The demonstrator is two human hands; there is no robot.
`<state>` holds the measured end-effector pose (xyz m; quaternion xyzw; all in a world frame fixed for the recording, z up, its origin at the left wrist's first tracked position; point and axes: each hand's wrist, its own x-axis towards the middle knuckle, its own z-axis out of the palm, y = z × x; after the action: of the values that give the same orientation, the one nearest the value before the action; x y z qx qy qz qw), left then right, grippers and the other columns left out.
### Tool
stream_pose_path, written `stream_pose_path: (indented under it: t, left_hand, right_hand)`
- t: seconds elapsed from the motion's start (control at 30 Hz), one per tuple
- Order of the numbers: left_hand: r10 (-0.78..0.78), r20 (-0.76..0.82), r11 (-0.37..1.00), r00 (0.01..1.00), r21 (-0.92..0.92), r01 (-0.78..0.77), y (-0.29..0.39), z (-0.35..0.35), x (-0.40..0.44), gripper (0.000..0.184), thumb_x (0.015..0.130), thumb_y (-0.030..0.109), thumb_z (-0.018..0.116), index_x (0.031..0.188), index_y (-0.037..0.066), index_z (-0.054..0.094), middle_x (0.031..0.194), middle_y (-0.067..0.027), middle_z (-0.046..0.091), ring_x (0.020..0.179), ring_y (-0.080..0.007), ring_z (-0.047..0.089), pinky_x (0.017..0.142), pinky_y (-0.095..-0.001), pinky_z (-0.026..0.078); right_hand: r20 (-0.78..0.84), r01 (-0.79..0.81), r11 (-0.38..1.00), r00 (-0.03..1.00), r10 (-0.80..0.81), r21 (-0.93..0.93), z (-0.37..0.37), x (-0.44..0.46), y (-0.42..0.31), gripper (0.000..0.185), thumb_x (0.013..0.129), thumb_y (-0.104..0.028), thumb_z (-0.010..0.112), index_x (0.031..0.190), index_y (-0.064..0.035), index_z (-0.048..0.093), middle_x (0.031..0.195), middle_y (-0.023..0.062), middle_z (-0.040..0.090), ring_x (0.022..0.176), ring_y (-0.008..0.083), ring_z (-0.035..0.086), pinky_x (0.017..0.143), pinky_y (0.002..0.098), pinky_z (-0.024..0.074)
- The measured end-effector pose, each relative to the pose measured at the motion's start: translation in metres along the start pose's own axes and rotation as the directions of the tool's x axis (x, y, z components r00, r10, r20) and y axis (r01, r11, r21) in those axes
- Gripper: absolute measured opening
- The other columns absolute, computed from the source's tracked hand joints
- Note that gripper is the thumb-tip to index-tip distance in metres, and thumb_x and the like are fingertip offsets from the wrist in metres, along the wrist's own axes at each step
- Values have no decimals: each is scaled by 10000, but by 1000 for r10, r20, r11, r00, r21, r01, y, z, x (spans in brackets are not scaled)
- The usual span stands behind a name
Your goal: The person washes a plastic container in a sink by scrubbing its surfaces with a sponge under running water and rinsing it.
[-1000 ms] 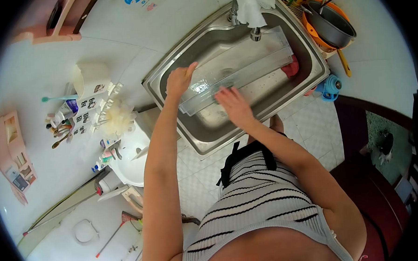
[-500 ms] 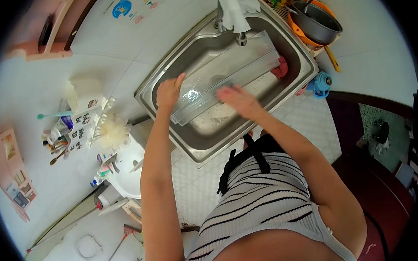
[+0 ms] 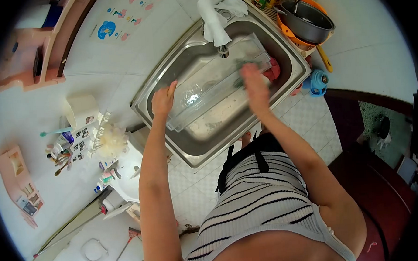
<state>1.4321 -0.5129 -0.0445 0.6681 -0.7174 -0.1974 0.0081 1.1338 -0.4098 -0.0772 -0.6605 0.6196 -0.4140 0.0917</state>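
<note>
A long clear plastic bin [image 3: 209, 81] lies slantwise in the steel sink [image 3: 194, 160], wet and shiny near its left end. My left hand [image 3: 162, 101] is closed on that left end, thumb up along the edge. Smeared by motion, my right hand [image 3: 255, 89] is over the bin's right part with a dark green scouring pad [image 3: 246, 62] under its fingers. A red cloth [image 3: 273, 70] lies in the sink beyond the bin's right end. Above the bin is the faucet [image 3: 223, 51], its upper part wrapped in white cloth [image 3: 212, 25].
Right of the sink, a rack carries a dark pot [image 3: 307, 21] in an orange basin [image 3: 286, 31]. A blue jug [image 3: 317, 82] stands below. A wall holder with toothbrushes [image 3: 63, 148] and a white washbasin [image 3: 127, 173] are at left.
My right hand has moved up and right along the bin, and the green pad now shows. My left hand keeps hold of the left end. The whole view has shifted slightly.
</note>
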Motion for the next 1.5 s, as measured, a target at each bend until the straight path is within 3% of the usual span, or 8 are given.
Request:
stream_pose_path:
  t: [0.27,0.63,0.9,1.1,1.2,1.3,1.37,1.5]
  left_hand:
    - [-79,0,997,997,-11,79,9,-9,-5,676,885,585,331,665,25,639,697,-239,587,707,-422,575,650,-493,441]
    - [-57,-28,998,998,10,57,5,-3,-4,659,886,580,337,699,37,661,687,-229,591,688,-418,577,629,-490,444]
    - [273,-510,962,816,150,-228,47,28,-16,259,858,300,557,707,88,552,646,-107,561,603,-305,554,564,-440,422]
    - [292,-379,956,878,149,-253,73,27,-18,174,823,260,592,791,95,546,671,-39,518,641,-232,514,616,-361,383]
    - [309,-394,951,865,126,-283,78,26,-17,201,803,269,616,877,93,555,747,-45,530,701,-248,513,640,-379,386]
    - [434,-292,893,853,263,-364,95,21,-21,417,779,310,636,1097,67,520,994,-84,546,920,-274,508,772,-408,403]
    - [500,-249,863,829,221,-454,112,27,-23,502,780,325,632,1204,115,465,1132,-101,494,1045,-311,453,838,-448,370]
    - [620,14,734,784,343,-586,179,36,-18,658,774,355,633,1365,269,356,1427,-97,298,1297,-366,272,972,-561,259]
  right_hand:
    - [323,536,787,719,-616,306,102,-24,-128,476,819,-110,456,1293,-58,435,1364,70,412,1274,210,372,1088,362,267]
    - [202,318,929,938,-280,-187,-28,35,35,464,765,-35,515,1227,-77,517,1306,85,477,1241,223,414,1046,403,298]
    - [212,244,959,954,-211,-141,-20,28,15,474,779,-58,514,1252,-75,497,1337,34,456,1252,193,402,1050,395,282]
    - [346,403,915,862,-371,-23,-26,41,19,465,804,-100,494,1269,-98,478,1357,45,434,1248,188,406,1068,379,257]
    - [262,269,920,945,-195,-286,-45,48,51,447,838,-120,486,1283,-80,457,1348,67,438,1236,209,416,1055,366,272]
    - [57,-253,949,967,247,188,-49,43,78,422,910,-175,443,1306,-32,418,1342,123,431,1247,272,388,1041,340,277]
    - [310,-624,714,780,544,318,-43,38,93,453,975,-290,321,1310,8,391,1322,171,435,1241,286,388,1033,305,268]
    - [264,-589,662,805,532,463,-27,34,91,511,977,-371,243,1292,-6,413,1319,166,434,1223,296,406,1018,322,285]
